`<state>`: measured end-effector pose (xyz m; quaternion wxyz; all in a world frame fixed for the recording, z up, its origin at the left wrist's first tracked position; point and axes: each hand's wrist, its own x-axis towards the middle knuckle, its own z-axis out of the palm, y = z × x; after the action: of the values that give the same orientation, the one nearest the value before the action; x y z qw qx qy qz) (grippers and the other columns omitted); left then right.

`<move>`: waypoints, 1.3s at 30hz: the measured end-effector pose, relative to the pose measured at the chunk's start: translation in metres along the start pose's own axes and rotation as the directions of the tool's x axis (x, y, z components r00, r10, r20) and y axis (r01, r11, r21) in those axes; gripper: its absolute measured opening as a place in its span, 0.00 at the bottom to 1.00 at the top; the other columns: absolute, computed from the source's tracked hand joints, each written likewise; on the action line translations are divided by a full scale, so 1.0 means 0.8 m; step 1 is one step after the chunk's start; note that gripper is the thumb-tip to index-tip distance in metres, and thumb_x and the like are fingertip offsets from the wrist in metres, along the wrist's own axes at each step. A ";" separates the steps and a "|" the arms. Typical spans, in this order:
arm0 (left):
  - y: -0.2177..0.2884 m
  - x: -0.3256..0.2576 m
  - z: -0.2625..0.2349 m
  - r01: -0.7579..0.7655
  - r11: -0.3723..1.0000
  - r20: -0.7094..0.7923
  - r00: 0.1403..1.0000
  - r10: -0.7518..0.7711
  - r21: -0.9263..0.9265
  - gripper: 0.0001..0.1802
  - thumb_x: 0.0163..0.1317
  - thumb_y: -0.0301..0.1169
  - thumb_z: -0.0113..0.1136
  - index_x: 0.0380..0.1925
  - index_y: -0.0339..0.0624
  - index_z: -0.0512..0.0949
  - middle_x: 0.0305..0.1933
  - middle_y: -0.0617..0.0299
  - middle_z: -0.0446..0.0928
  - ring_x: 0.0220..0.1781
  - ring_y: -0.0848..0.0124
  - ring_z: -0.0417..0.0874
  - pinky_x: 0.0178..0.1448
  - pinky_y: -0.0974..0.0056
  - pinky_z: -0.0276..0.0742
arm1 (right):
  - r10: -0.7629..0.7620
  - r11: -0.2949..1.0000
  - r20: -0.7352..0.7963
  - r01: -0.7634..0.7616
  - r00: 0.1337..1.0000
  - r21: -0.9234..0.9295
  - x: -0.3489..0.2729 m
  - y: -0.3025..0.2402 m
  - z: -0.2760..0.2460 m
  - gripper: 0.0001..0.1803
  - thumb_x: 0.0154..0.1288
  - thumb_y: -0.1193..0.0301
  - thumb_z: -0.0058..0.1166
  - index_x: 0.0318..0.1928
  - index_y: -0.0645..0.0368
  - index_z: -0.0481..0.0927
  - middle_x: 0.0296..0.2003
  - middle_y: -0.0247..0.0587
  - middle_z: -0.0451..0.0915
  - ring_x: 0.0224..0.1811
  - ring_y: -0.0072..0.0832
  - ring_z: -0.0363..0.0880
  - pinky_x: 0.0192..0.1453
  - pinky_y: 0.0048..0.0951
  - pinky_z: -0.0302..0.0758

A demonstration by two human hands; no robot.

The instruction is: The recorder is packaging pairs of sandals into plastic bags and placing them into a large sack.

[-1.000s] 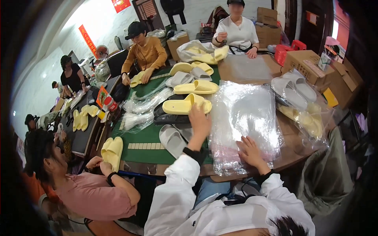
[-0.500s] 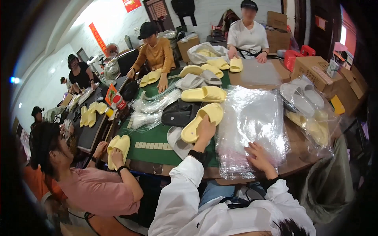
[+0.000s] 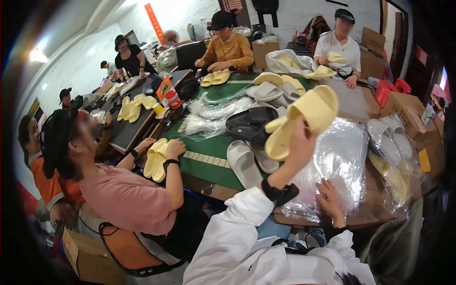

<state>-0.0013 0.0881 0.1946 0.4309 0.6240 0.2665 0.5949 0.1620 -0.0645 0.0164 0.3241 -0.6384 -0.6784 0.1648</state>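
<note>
My left hand (image 3: pixel 303 145) is closed on a yellow slipper (image 3: pixel 317 107), raised and tilted above the left side of a stack of clear plastic bags (image 3: pixel 349 166). Part of another yellow slipper (image 3: pixel 274 125) shows at its left edge; whether I hold that one too, I cannot tell. Fingers spread, my right hand (image 3: pixel 331 202) lies on the near part of the bags. Left of my left hand are grey slippers (image 3: pixel 243 164) and black slippers (image 3: pixel 249 124) on the green mat (image 3: pixel 204 173).
Bagged grey and yellow slippers (image 3: pixel 392 142) lie at the right, before a cardboard box (image 3: pixel 403 109). Clear strips (image 3: pixel 213 114) cover part of the mat. A co-worker in pink (image 3: pixel 128 194) handles yellow slippers (image 3: pixel 156 161) at my left. Two other people work across the table.
My left hand has lifted the yellow slipper and moved right, toward the bags. The view has turned left. Across the table, the person in white has raised a yellow slipper.
</note>
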 end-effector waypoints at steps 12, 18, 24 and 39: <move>-0.117 -0.133 0.079 0.149 0.973 0.544 0.808 -0.224 0.179 0.16 0.58 0.31 0.55 0.44 0.36 0.70 0.38 0.47 0.74 0.39 0.57 0.76 0.45 0.57 0.70 | 0.234 0.782 -0.002 -0.187 0.972 0.594 -0.013 0.043 0.046 0.20 0.55 0.74 0.56 0.50 0.61 0.73 0.53 0.47 0.72 0.57 0.38 0.69 0.61 0.35 0.65; -0.052 -0.161 0.033 -0.120 0.888 0.769 0.559 -0.310 0.445 0.17 0.55 0.32 0.55 0.44 0.36 0.73 0.44 0.42 0.73 0.48 0.48 0.74 0.52 0.52 0.70 | 0.207 0.921 0.068 -0.218 0.976 0.322 -0.015 0.029 0.010 0.29 0.57 0.75 0.56 0.59 0.62 0.63 0.55 0.46 0.70 0.56 0.35 0.70 0.60 0.32 0.66; -0.078 -0.191 -0.024 -0.150 0.964 0.759 0.648 -0.071 0.219 0.15 0.56 0.28 0.56 0.44 0.34 0.74 0.42 0.43 0.76 0.45 0.49 0.77 0.49 0.56 0.72 | 0.180 0.802 0.169 -0.244 0.969 0.545 -0.004 -0.019 -0.026 0.29 0.58 0.76 0.56 0.60 0.64 0.63 0.55 0.46 0.71 0.52 0.29 0.72 0.55 0.28 0.69; -0.080 -0.170 -0.064 -0.557 0.492 0.739 0.572 -0.357 0.669 0.32 0.52 0.30 0.56 0.60 0.40 0.62 0.63 0.49 0.63 0.65 0.47 0.60 0.63 0.42 0.59 | 0.753 0.349 -0.144 -0.205 0.642 0.915 0.008 -0.063 -0.043 0.43 0.53 0.80 0.50 0.67 0.55 0.42 0.49 0.51 0.69 0.47 0.34 0.75 0.47 0.32 0.76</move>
<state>-0.0598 0.0154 0.0660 0.0855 0.9627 0.2524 0.0464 0.1461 -0.0711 0.0751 0.6980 -0.5946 -0.1517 0.3691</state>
